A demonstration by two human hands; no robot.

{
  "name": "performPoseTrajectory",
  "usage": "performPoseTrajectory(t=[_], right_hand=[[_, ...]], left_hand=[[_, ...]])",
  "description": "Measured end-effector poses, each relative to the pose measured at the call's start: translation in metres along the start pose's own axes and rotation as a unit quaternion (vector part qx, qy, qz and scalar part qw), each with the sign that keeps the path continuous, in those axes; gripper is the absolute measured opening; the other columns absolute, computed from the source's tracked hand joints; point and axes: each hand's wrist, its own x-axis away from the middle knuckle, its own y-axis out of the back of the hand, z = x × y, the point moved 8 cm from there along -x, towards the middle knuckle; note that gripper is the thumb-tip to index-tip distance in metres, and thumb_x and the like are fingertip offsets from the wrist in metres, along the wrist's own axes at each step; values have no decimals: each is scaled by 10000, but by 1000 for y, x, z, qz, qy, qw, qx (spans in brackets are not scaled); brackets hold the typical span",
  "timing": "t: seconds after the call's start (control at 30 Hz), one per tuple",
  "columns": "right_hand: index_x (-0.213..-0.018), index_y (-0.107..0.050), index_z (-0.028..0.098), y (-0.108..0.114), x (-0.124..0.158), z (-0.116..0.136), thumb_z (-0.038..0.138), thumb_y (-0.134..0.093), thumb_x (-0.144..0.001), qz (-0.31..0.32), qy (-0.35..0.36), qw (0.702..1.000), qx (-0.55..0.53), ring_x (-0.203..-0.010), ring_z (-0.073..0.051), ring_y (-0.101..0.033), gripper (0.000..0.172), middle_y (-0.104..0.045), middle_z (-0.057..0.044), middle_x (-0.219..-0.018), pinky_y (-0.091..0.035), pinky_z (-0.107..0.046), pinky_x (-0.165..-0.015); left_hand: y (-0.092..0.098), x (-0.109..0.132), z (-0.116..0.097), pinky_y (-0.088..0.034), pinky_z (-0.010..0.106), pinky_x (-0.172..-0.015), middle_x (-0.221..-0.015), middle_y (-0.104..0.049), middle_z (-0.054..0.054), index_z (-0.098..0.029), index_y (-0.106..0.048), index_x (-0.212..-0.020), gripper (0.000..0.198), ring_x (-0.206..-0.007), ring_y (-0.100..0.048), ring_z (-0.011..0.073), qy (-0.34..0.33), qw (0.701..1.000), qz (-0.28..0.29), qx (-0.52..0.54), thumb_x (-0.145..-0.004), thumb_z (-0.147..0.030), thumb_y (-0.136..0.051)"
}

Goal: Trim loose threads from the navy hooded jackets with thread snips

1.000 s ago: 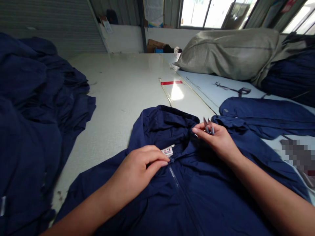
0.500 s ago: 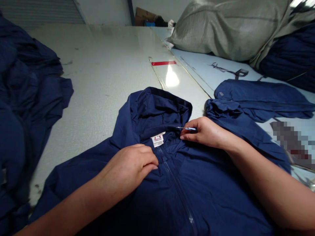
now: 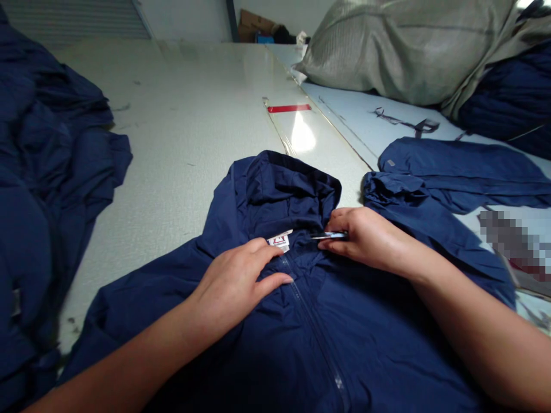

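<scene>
Bare to the frame's edge: our left forearm (image 3: 129, 350) and right forearm (image 3: 473, 321) enter the shot at the near corners of a navy hooded jacket (image 3: 379, 338), slim and smooth, narrowing toward the wrists. Over that jacket, our left hand (image 3: 230, 289) shows long, tapering fingers (image 3: 275, 281) with a neatly trimmed nail, while our right hand (image 3: 365, 238) shows softly rounded knuckles across its back. Our sleeves do not enter the picture at the jacket's edges; both arms are cut off by the frame before the elbows.
</scene>
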Motion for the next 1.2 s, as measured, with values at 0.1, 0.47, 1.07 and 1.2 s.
performPoseTrajectory(t=[0.1, 0.47, 1.07, 1.2], right_hand=[[-840, -750, 165, 6, 5, 23, 168, -669, -810, -33, 86, 996, -5, -818, -175, -667, 86, -702, -89, -1043, -473, -250, -718], [-947, -723, 190, 20, 26, 52, 181, -595, -895, -53, 203, 977, -29, -766, -182, -667, 138, -715, -83, -885, -477, -264, -670], [-1027, -718, 182, 34, 24, 48, 503, -647, -882, -171, 167, 958, -161, -793, -183, -645, 359, -705, -74, -903, -493, -282, -712], [-1159, -678, 187, 33, 31, 59, 449, -531, -966, -205, 213, 951, -88, -812, -191, -627, 357, -686, -91, -946, -498, -301, -744]], left_hand=[[10, 0, -7, -474, 350, -849, -969, -671, 40, -202, -684, -966, 226, -945, -619, 230, -31, 997, -54, 35, -818, -369, -724], [-8, 10, 7, -523, 279, -682, -804, -687, -15, -191, -569, -911, 332, -695, -651, 145, 212, 799, -6, 563, -741, -394, -769], [-3, 5, 8, -509, 338, -893, -1053, -719, 27, -191, -633, -1020, 339, -1002, -664, 216, 162, 857, -5, 490, -755, -349, -774], [-4, 5, 6, -494, 354, -934, -1049, -725, 31, -177, -626, -1012, 327, -1016, -664, 219, 156, 852, -10, 500, -748, -306, -768]])
